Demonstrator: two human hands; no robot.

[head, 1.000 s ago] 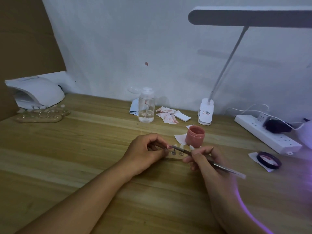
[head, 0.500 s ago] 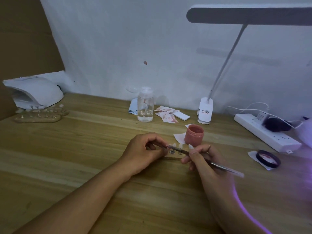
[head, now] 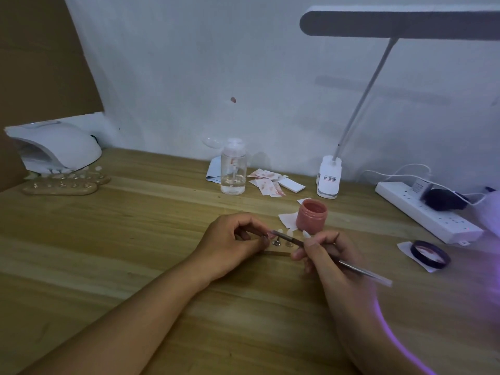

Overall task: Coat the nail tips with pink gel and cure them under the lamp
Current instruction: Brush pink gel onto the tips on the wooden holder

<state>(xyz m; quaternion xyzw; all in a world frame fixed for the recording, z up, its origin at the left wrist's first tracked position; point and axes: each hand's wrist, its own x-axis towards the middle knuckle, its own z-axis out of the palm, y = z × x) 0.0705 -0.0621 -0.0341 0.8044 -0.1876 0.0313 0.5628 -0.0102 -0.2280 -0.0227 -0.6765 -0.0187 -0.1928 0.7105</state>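
- Centrally on the wooden table [head: 108,239], the left hand [head: 232,240] has its fingers curled in. Thumb and forefinger pinch a small nail tip [head: 268,235]. The tip is tiny and partly covered by the fingertips, so how much of it is coated cannot be told.
- The right hand [head: 334,255] grips a thin brush [head: 359,270] like a pen, fingers closed round the shaft. The bristle end reaches the pinched tip, and the back end of the handle blurs out to the right.
- Between the hands lies a wooden holder strip [head: 278,252] with a few pale nail tips [head: 286,234] standing on pegs. Both hands hide its ends, so the count is unclear.
- Just behind it stands the open pink gel jar [head: 311,216] on a scrap of paper, and its dark lid [head: 430,254] lies well to the right.
- The white curing lamp [head: 56,147] sits at the far left, its opening too dim to see into. More holder strips [head: 61,186] of tips lie just in front of it.
- Near the wall are a clear pump bottle [head: 233,169], pink-stained wipes [head: 266,182], a power strip [head: 427,217] and a desk lamp [head: 328,177]. The desk lamp's head is cut off at the right edge.
- A purple streak smears the lower right corner.
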